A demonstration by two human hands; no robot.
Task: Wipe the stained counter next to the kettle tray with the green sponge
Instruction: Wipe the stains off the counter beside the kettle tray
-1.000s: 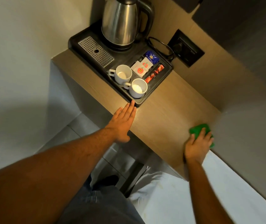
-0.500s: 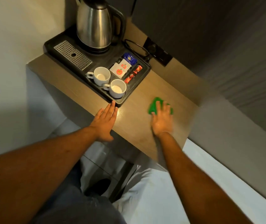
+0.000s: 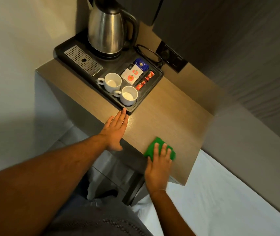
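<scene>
We find the right hand (image 3: 158, 165) with fingers straight and spread, pressing the green sponge (image 3: 149, 149) onto the wooden counter (image 3: 170, 120) at its near edge, well apart from the kettle tray (image 3: 132, 109). The left hand (image 3: 117, 128) lies flat and holds nothing, its fingertips just beside the tray corner.

Risks, in our judgement:
- A stroke that overshoots the edge drops the sponge.
- A nudge from the left hand shifts the tray and its white cups (image 3: 129, 95).

One wide-angle view is worn at the head and is tilted forward and steeply down. The counter (image 3: 170, 120) is seen from above, close in, laid diagonally across mid-frame. The kettle tray (image 3: 117, 65) is caught at the far end, top centre; the person's legs (image 3: 101, 218) are taken in below.
</scene>
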